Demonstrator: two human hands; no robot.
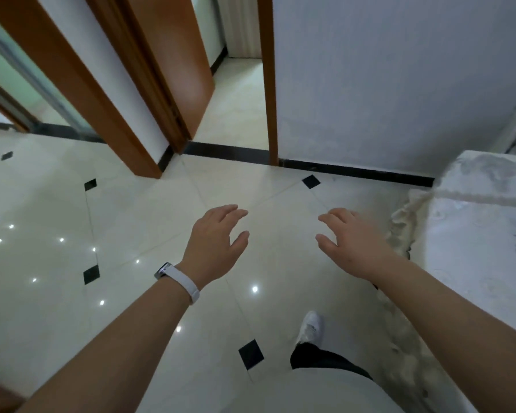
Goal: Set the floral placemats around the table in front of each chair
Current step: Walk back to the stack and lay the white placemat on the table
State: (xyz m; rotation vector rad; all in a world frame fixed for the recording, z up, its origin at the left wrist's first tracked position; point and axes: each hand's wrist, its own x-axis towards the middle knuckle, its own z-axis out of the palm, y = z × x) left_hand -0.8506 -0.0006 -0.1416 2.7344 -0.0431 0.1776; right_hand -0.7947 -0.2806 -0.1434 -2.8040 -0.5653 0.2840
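Both hands are held out in front of me above the tiled floor, holding nothing. My left hand [218,236] wears a white wristband and has its fingers apart and slightly curled. My right hand [352,239] is open the same way, near the edge of the table [483,234], which is covered with a white patterned cloth at the right. No floral placemat and no chair are in view.
Glossy cream floor tiles [131,234] with small black diamonds fill the view. Ahead stand orange-brown wooden door frames [268,84], an open doorway and a white wall [385,84] with a black skirting. My foot in a white shoe [310,327] is below.
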